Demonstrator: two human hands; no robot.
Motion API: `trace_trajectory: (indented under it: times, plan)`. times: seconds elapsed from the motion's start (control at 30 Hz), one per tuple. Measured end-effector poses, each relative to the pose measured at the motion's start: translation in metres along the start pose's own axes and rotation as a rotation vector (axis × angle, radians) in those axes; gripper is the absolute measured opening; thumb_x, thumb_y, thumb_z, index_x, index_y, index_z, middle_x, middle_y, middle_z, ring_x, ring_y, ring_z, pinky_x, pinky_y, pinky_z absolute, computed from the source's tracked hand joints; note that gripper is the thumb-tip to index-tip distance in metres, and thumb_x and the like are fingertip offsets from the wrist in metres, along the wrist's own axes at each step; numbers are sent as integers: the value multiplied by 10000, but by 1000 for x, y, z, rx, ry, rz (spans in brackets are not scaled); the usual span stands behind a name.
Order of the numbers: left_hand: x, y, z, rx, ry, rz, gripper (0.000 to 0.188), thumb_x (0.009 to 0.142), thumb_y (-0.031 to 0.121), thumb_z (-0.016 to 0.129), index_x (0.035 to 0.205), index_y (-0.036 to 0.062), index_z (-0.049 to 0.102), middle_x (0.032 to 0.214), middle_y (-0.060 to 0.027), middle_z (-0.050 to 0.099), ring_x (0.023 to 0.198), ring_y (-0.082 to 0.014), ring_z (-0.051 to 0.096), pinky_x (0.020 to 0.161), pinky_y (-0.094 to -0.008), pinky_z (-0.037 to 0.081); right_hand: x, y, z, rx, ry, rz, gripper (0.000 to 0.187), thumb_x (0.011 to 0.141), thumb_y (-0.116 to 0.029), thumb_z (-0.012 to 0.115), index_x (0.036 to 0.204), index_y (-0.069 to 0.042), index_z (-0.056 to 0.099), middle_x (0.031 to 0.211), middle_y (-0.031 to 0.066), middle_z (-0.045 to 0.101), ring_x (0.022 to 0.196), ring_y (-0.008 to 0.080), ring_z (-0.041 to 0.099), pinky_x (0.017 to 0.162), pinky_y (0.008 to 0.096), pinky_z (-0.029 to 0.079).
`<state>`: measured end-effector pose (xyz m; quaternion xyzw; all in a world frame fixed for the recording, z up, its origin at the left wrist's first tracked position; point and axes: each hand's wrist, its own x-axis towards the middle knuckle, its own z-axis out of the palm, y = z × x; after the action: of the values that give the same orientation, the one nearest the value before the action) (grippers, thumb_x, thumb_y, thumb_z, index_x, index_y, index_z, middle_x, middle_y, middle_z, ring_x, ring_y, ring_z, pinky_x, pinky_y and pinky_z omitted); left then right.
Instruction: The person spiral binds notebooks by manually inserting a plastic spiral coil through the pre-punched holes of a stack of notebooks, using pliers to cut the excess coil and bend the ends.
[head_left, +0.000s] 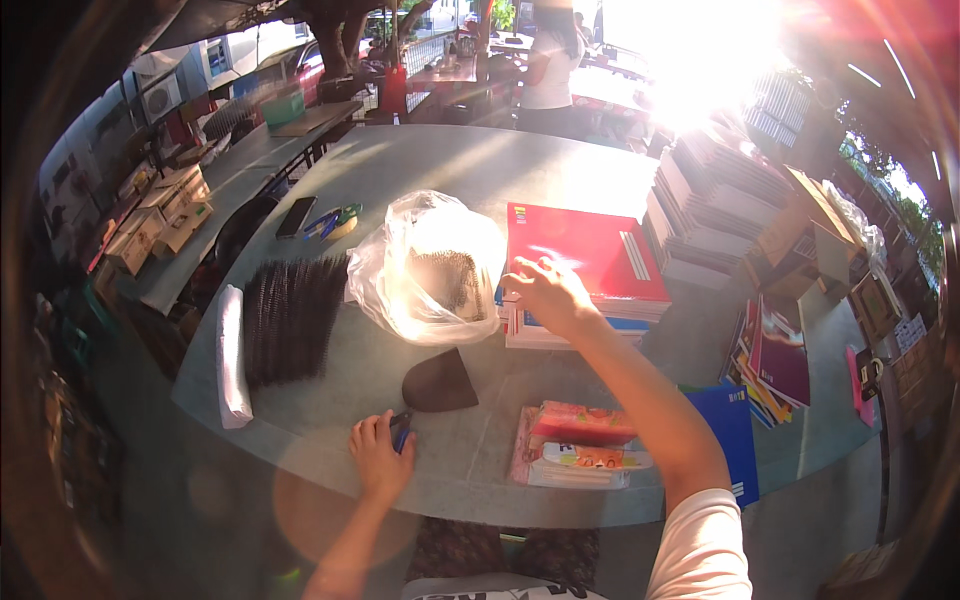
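My right hand (550, 295) reaches forward to the front left of a stack topped by a red notebook (585, 245). Its bent fingers close on the stack's left edge; exactly how much they grip is hidden. Blue covers and white page edges show below the red one. Low on the table, my left hand (381, 458) is curled around a small blue-handled tool (402, 438) with a dark head, perhaps cutters. Just beyond it lies a dark flat piece (440, 382) with one rounded side. A clear plastic bag (405, 300) holding dark spiral coils (447, 278) stands left of the notebooks.
Black binding coils (295, 320) lie beside a white roll (233, 355). Behind are a phone (297, 217) and scissors (325, 222). Right: piled paper blocks (715, 200), an open carton (800, 240), loose notebooks (780, 350), a blue notebook (728, 430) and pink packets (585, 425). A person (550, 70) stands beyond.
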<state>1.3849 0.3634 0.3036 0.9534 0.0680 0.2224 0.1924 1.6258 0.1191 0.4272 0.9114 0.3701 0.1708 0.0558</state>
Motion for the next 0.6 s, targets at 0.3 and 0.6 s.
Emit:
trace_trajectory:
  times: [0.3,0.6]
  plan:
    - [1,2,-6,-22,57,19,481,750,255,687,1150,30,542,1127,-132,501,1110,-330,426,990,-488,289,-8,5,-33,409,28,-43,343,748,-50,591,1068,-173,605,937,59,630,865,280,620,718,390,507]
    - [115,129,-67,-381,201,503,617,728,164,689,1267,-2,437,1342,-179,449,1278,-358,369,1066,-503,224,-86,-24,-94,482,141,-40,369,739,-27,618,1092,-131,586,904,106,646,855,284,625,736,372,488]
